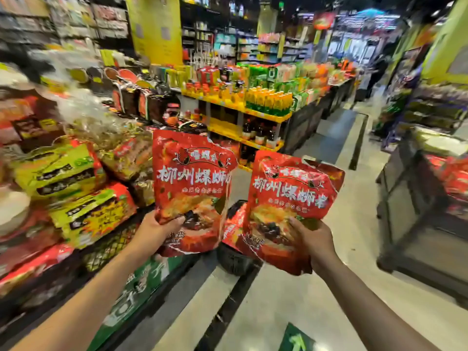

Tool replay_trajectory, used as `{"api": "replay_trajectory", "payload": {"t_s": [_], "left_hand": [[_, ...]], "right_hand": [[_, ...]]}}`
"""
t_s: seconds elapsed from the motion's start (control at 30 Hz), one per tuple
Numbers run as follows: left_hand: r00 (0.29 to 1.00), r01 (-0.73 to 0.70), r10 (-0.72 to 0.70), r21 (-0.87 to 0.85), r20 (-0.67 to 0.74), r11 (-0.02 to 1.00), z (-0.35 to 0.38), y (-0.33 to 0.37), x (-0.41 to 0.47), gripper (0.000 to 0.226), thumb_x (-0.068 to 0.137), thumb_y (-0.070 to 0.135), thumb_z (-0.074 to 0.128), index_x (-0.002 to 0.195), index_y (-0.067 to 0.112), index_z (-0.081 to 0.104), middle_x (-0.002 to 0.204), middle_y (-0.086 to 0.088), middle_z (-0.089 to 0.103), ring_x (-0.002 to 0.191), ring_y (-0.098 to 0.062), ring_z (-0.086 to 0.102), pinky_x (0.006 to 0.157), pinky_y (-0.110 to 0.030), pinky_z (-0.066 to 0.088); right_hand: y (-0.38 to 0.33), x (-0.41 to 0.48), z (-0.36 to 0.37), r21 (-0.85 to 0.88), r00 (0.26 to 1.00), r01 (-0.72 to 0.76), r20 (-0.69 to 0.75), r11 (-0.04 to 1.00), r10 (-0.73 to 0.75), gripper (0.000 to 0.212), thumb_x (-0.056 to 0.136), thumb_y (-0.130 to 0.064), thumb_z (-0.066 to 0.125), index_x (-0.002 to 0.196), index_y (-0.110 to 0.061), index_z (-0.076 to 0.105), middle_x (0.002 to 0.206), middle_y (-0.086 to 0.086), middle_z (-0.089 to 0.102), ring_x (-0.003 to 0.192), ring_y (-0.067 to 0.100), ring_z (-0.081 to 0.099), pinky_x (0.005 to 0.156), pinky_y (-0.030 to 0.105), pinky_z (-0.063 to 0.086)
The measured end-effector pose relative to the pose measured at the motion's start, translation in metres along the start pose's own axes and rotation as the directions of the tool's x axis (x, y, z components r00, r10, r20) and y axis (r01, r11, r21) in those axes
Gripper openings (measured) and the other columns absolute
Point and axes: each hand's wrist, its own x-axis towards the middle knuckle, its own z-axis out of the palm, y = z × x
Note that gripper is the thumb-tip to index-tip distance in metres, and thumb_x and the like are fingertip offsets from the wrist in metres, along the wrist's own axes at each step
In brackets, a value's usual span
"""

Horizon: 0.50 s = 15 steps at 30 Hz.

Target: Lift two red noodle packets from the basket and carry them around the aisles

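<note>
Head view, lower centre of the frame: the left hand [162, 228] grips the bottom edge of one red noodle packet [192, 183], thumb over its front, and the right hand [312, 239] grips a second red packet [291, 198] the same way. Both packets stand up from the hands, long axis nearly vertical, side by side and just apart. Between and below them sits a dark basket [233, 262] holding one more red pack, nearer the right hand. Beyond, left of frame, stacked yellow-green noodle bags [60, 171]; farther up, a yellow shelf [238, 107] of bottles.

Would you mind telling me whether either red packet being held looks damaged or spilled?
Nothing stands out. The left hand holds one red packet and the right hand another red packet; both look creased but sealed, with nothing spilled.
</note>
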Motion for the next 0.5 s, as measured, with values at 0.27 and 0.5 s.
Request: {"api": "replay_trajectory", "payload": {"t_s": [0.27,0.5], "left_hand": [[0.982,0.022,-0.016,-0.028,0.189,0.999,0.115,0.005,0.137,0.022,0.087,0.020,0.082,0.105,0.021,0.070,0.100,-0.004,0.078,0.091,-0.026,0.075,0.082,-0.037,0.057],[0.968,0.060,-0.043,-0.062,0.249,0.996,0.221,0.002,0.229,0.031,0.077,0.029,0.087,0.102,0.023,0.071,0.086,0.006,0.079,0.079,-0.017,0.076,0.080,-0.037,0.060]], "right_hand": [[0.000,0.092,-0.069,0.070,0.966,-0.026,-0.256,0.997,0.043,0.052,0.070,-0.044,0.090,0.113,-0.025,0.070,0.109,-0.003,0.078,0.097,0.026,0.076,0.093,0.054,0.059],[0.004,0.189,-0.117,0.099,0.938,-0.041,-0.340,0.994,0.072,0.035,0.079,-0.037,0.087,0.106,-0.032,0.064,0.113,0.000,0.075,0.100,0.029,0.074,0.094,0.057,0.058]]}}
